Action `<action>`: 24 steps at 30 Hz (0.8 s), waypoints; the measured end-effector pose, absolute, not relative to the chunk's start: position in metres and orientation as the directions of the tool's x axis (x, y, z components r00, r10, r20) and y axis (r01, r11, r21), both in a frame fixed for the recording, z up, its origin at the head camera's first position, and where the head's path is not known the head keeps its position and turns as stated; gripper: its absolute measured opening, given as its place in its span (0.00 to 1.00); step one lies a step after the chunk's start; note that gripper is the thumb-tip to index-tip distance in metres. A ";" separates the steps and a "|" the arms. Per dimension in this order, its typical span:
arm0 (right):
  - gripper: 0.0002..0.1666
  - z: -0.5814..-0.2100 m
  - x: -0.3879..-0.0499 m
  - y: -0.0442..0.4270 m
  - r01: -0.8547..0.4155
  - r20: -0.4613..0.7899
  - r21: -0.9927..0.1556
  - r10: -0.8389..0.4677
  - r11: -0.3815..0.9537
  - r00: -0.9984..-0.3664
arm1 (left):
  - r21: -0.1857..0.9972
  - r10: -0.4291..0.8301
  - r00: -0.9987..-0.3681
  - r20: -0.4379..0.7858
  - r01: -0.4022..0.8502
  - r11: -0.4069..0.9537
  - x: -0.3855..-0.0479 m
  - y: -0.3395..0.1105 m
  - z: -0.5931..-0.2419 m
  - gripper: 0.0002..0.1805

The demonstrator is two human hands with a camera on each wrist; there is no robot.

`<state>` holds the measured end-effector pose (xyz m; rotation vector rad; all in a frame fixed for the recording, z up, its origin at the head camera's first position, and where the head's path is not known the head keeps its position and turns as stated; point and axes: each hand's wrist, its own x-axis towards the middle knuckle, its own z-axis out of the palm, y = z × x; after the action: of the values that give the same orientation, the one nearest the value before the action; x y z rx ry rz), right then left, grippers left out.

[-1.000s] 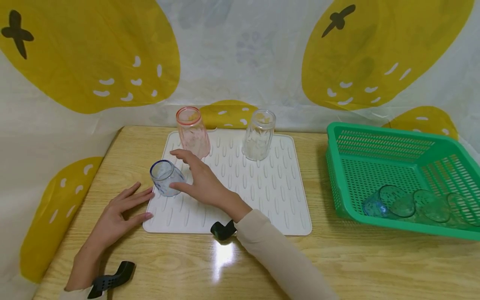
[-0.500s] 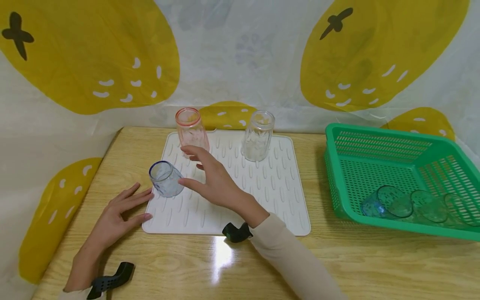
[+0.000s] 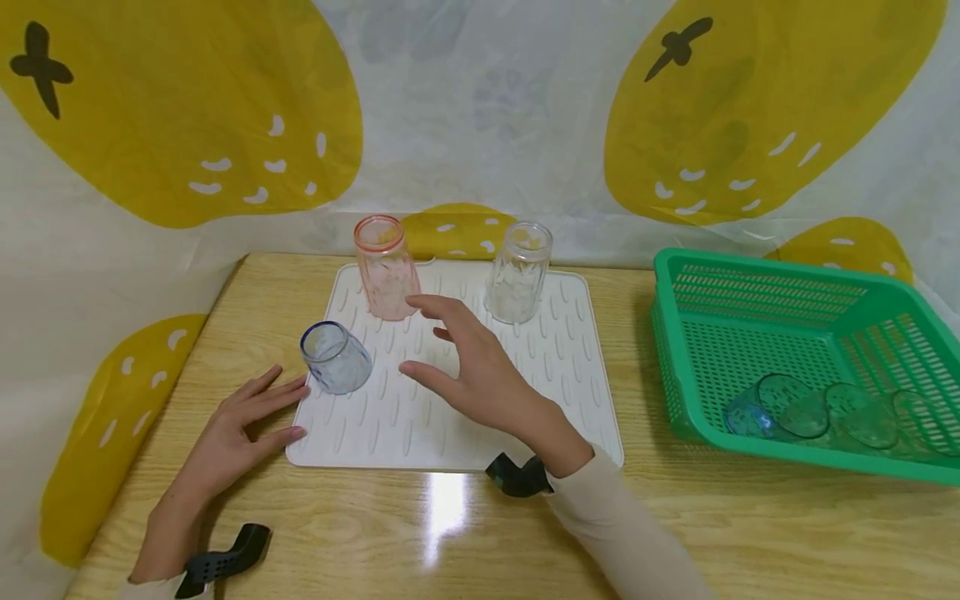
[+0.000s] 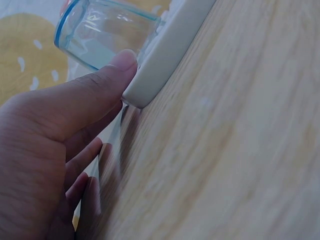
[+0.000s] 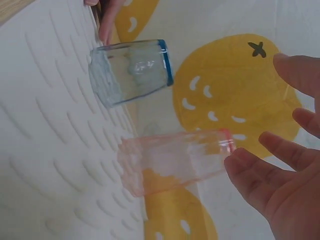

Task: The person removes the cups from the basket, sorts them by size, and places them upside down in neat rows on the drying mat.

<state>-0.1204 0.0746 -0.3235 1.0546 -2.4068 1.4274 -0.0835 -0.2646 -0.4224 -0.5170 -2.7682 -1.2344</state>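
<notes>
A short blue-rimmed glass (image 3: 337,360) stands upright near the left edge of the white ridged mat (image 3: 450,433). My left hand (image 3: 228,442) rests with spread fingers on the table and against the mat's left edge, its thumb (image 4: 112,75) at that edge in the left wrist view. Above the middle of the mat, my right hand (image 3: 487,375) has thumb and fingers apart and holds nothing. Behind stand a tall pink glass (image 3: 390,279) at the back left and a clear glass (image 3: 516,279) further right. The blue-rimmed glass (image 5: 132,70) and pink glass (image 5: 175,160) also show in the right wrist view.
On the right of the table (image 3: 720,533) is a green perforated basket (image 3: 667,350), with several glasses lying in it, one of them blue (image 3: 753,408). A white cloth with yellow fruit shapes (image 3: 480,125) hangs behind the table and along its left side.
My right hand has drawn away from the blue-rimmed glass and moved to the right over the mat, still spread. The left hand and the glasses have stayed in place.
</notes>
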 end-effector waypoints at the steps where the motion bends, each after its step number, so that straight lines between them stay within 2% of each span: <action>1: 0.38 -0.322 -0.119 0.078 -0.639 0.459 -0.708 -0.492 0.301 -0.740 | 0.712 0.274 -0.942 0.195 0.329 0.620 -0.084 -0.264 -0.422 0.29; 12: 0.40 -0.314 -0.102 0.123 -0.671 0.488 -0.660 -0.487 0.337 -0.724 | 0.709 0.276 -0.939 0.205 0.337 0.620 -0.083 -0.264 -0.422 0.29; 24: 0.44 -0.312 -0.088 0.181 -0.632 0.435 -0.577 -0.461 0.516 -0.774 | 0.699 0.289 -0.933 0.214 0.353 0.622 -0.084 -0.265 -0.423 0.29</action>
<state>-0.0875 0.1810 -0.3116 0.9281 -2.5311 1.1032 -0.0842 -0.2649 -0.4232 -0.5467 -2.7560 -1.2136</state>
